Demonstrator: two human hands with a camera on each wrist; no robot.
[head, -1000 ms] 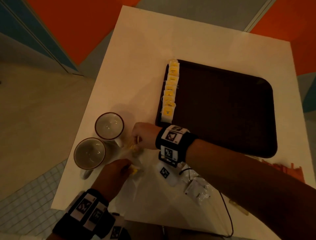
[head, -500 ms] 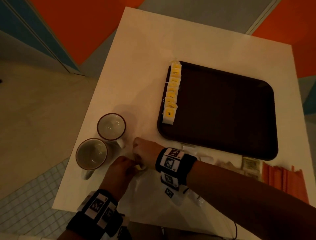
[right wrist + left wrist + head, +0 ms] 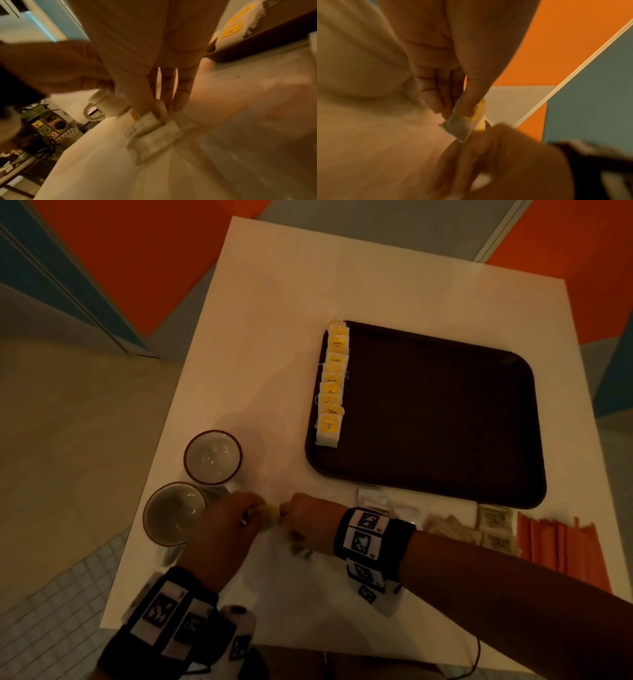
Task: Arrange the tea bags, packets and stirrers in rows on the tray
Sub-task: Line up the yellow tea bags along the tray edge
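A dark brown tray (image 3: 445,412) carries a row of several yellow-tagged tea bags (image 3: 331,385) along its left edge. Near the table's front left, my left hand (image 3: 253,510) pinches a yellow-tagged tea bag (image 3: 462,121) between thumb and fingers. My right hand (image 3: 286,513) meets it from the right and pinches a small stack of white tea bags (image 3: 150,129) just above the table. Below the tray lie white packets (image 3: 373,498), brown packets (image 3: 448,525), printed packets (image 3: 493,522) and orange stirrers (image 3: 561,546).
Two white mugs (image 3: 213,457) (image 3: 173,513) stand at the left, right beside my left hand. The white table (image 3: 274,320) ends close to the mugs on the left. Most of the tray's floor is bare.
My right forearm has drawn back towards the near edge, uncovering the packets and stirrers below the tray. Both hands have stayed together beside the mugs, working on the tea bags.
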